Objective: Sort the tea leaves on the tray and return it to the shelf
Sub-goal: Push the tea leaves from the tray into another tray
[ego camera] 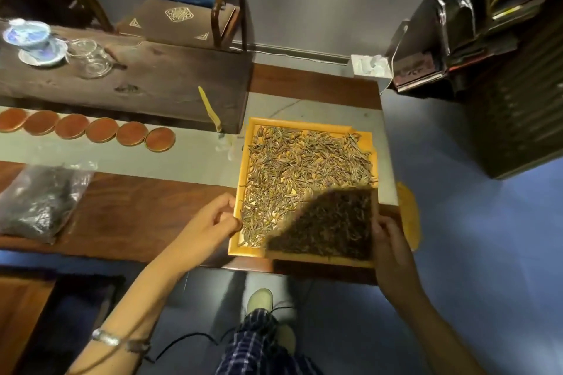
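A yellow wooden tray [307, 124] lies at the right end of the table, its floor covered with thin dried tea leaves [304, 167]. A dark shadow falls over the tray's near right corner. My left hand [210, 224] grips the tray's left rim near the front corner. My right hand [391, 248] holds the right rim at the near right corner. The tray looks flat on the table; I cannot tell whether it is lifted.
A dark shelf unit [511, 85] with stacked items stands at the right. A clear bag of dark tea [39, 201] lies at the left. Several round wooden coasters [100, 130], a yellow scoop [210, 109], a blue-white lidded cup [30, 36] and a chair [189, 9] are behind. My foot [260, 301] is below.
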Available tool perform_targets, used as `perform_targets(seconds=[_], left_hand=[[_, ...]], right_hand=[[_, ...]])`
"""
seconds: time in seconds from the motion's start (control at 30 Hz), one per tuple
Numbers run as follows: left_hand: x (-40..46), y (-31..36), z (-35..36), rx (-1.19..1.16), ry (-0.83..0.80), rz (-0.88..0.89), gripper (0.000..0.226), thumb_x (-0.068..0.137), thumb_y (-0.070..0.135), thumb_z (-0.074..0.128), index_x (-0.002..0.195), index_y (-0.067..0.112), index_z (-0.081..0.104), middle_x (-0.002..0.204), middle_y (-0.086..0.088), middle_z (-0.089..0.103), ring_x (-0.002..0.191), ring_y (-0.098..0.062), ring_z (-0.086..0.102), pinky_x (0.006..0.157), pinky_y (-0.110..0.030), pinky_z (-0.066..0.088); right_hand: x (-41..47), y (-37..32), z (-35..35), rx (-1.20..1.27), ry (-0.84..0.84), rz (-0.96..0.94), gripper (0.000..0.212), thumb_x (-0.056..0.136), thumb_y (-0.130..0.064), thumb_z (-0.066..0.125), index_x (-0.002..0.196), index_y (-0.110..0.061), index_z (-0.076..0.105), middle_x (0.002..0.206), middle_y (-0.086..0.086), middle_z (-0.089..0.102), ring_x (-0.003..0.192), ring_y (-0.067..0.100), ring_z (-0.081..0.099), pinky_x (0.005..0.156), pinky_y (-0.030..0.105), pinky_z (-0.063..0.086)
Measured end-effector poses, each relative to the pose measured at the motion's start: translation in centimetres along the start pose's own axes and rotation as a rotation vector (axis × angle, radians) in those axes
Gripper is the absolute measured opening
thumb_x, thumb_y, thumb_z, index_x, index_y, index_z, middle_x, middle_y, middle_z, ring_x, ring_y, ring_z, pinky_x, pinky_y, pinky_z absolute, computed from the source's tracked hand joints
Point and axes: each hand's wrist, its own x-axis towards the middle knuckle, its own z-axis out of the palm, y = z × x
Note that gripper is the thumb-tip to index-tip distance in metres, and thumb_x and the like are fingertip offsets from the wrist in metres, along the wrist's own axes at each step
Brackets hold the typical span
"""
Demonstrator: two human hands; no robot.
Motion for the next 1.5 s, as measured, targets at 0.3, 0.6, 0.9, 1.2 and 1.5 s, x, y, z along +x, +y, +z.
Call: perform_targets(seconds=[0.3, 0.6, 0.9, 1.2, 1.5], left_hand=[[4.1, -3.1, 1.0, -0.101, -0.061, -0.160, 0.018, 0.076, 0.007, 0.058, 0.094, 0.003, 0.059, 0.076, -0.032, 0.059, 0.068, -0.023, 0.049, 0.065, -0.028, 0.038], [5.7, -3.4, 1.5, -0.128, -0.078, -0.169, 0.036, 0.079, 0.005, 0.058, 0.115, 0.002, 0.059, 0.079, -0.037, 0.059, 0.066, -0.020, 0.051, 0.069, -0.026, 0.043], [4.7, -4.3, 1.2, -0.186, -0.111, -0.171, 0.051, 0.084, -0.009, 0.054, 0.125, 0.022, 0.055, 0.095, 0.001, 0.070, 0.081, -0.008, 0.063, 0.072, -0.012, 0.050], [4.0, -5.8, 2.2, -0.545, -0.037, -0.270, 0.057, 0.070, -0.002, 0.052, 0.127, 0.001, 0.050, 0.104, -0.018, 0.068, 0.090, -0.032, 0.060, 0.078, -0.041, 0.052], [3.4, -6.1, 1.3, -0.589, -0.027, -0.295, 0.057, 0.063, 0.014, 0.064, 0.120, 0.020, 0.062, 0.115, -0.047, 0.050, 0.098, -0.043, 0.040, 0.082, -0.057, 0.026]], right_hand=[[2.8, 3.6, 0.8, -0.015, -0.032, 0.067, 0.026, 0.099, -0.037, 0.036, 0.114, -0.021, 0.051, 0.092, -0.016, 0.063, 0.086, -0.009, 0.059, 0.068, 0.005, 0.044], [5.4, 4.3, 0.3, -0.088, -0.057, 0.057, 0.017, 0.101, -0.024, 0.037, 0.109, -0.029, 0.051, 0.087, -0.018, 0.062, 0.081, -0.015, 0.057, 0.066, 0.000, 0.040], [4.9, 4.0, 1.4, -0.037, -0.112, 0.077, 0.022, 0.092, -0.039, 0.035, 0.104, -0.034, 0.052, 0.083, -0.010, 0.062, 0.072, -0.010, 0.056, 0.062, 0.005, 0.043], [3.8, 4.5, 2.3, -0.096, -0.061, 0.063, 0.019, 0.092, -0.039, 0.035, 0.100, -0.038, 0.053, 0.076, -0.003, 0.058, 0.063, -0.003, 0.052, 0.056, 0.012, 0.040], [4.0, 3.6, 1.8, -0.323, -0.015, -0.063, 0.026, 0.096, -0.040, 0.039, 0.115, -0.029, 0.052, 0.091, -0.009, 0.059, 0.081, -0.012, 0.054, 0.064, 0.005, 0.042]])
